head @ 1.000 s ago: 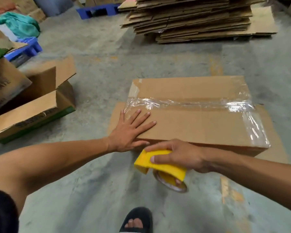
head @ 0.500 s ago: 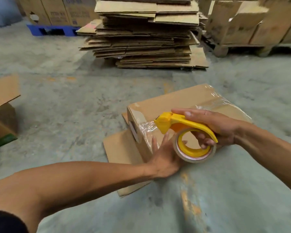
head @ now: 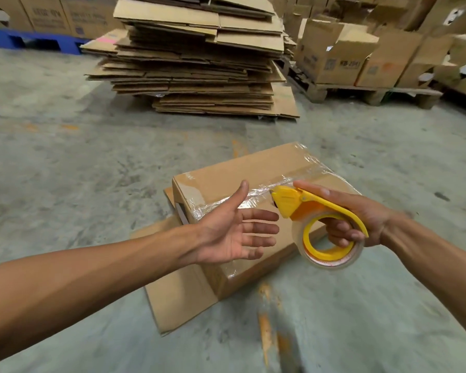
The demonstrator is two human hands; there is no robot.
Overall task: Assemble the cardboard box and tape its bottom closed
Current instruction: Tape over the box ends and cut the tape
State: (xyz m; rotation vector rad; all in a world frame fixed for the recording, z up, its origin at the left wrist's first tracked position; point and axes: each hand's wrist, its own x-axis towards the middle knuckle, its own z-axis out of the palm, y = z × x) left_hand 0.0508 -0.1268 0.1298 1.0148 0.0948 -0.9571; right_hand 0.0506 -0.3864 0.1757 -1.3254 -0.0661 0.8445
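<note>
While tape already runs along the centre seam, the left hand (head: 233,235) is held palm-up above the near end of the cardboard box (head: 267,168), its fingers (head: 261,228) straight, spread apart and holding nothing. The box is seen lying on the concrete floor (head: 65,170), bottom face up, with loose flaps splayed beneath it. To the right, a yellow tape dispenser (head: 323,227) is gripped by the right hand (head: 361,222), fingers curled through its ring and thumb laid along the top. The sealing step is judged nearly done; the next move appears to call for smoothing the wrinkled tape (head: 277,187) or adding a strip across the near edge. Flattened cartons (head: 197,57) are stacked behind.
</note>
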